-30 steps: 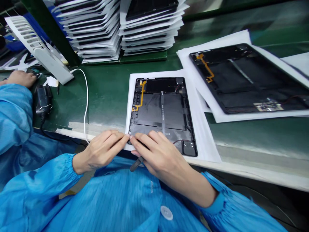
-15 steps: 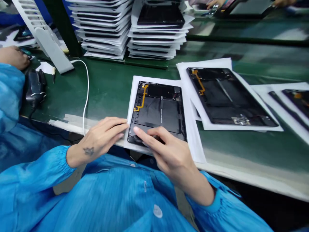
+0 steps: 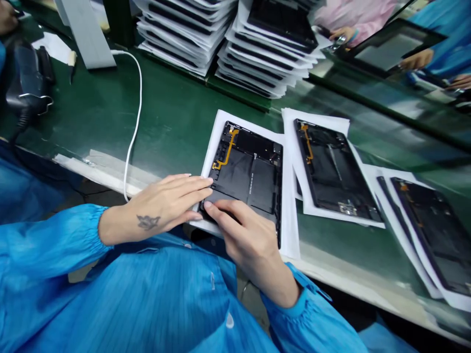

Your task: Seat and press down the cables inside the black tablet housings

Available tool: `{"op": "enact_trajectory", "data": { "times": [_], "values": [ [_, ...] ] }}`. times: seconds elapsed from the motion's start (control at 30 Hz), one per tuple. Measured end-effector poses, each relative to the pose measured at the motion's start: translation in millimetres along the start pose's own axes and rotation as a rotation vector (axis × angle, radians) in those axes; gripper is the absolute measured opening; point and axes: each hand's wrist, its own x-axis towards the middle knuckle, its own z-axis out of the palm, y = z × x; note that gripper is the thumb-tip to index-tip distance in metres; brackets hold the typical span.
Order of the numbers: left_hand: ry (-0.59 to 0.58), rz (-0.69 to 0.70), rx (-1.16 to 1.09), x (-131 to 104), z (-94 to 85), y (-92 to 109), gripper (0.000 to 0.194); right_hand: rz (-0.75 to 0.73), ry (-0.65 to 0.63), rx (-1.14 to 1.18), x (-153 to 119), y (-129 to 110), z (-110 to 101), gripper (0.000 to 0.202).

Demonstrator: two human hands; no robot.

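Observation:
An opened black tablet [image 3: 265,179] with an orange flex cable [image 3: 230,149] lies on a white paper sheet [image 3: 290,235] at the table's front edge. My left hand [image 3: 172,201] rests with outstretched fingers across the tablet's left edge, near its lower corner; nothing is in it. Right beside those fingertips, my right hand [image 3: 250,233] has its fingers bent over the same lower-left corner, one fingertip down on it. Whatever those bent fingers may hold is hidden, and the hand covers part of the tablet's lower end.
To the right lie a second opened tablet [image 3: 336,171] and a third [image 3: 434,230], on paper. Paper-layered stacks [image 3: 268,54] stand behind. A white cable [image 3: 138,117], a white stand [image 3: 86,34] and a dark corded device [image 3: 27,78] are at left. Co-workers' hands [image 3: 417,59] show across the table.
The view has shifted and turned, showing more of the third tablet and the people opposite. My left hand has slid onto the tablet's edge. My right fingers are bent closer around the corner.

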Motion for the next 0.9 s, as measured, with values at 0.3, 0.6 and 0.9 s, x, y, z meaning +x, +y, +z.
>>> {"op": "enact_trajectory", "data": {
  "times": [0.3, 0.6, 0.9],
  "values": [
    [0.002, 0.01, 0.052, 0.6, 0.8, 2.9, 0.04, -0.154, -0.125, -0.17, 11.1, -0.6, -13.8, 0.029],
    [-0.01, 0.002, 0.012, -0.1, 0.8, 1.2, 0.042, -0.296, -0.228, -0.267, 23.1, 2.1, -24.1, 0.022],
    [-0.008, -0.004, -0.045, 0.2, 0.4, -0.3, 0.041, -0.224, -0.198, -0.244, 17.7, -1.9, -16.1, 0.022]
  ]
}}
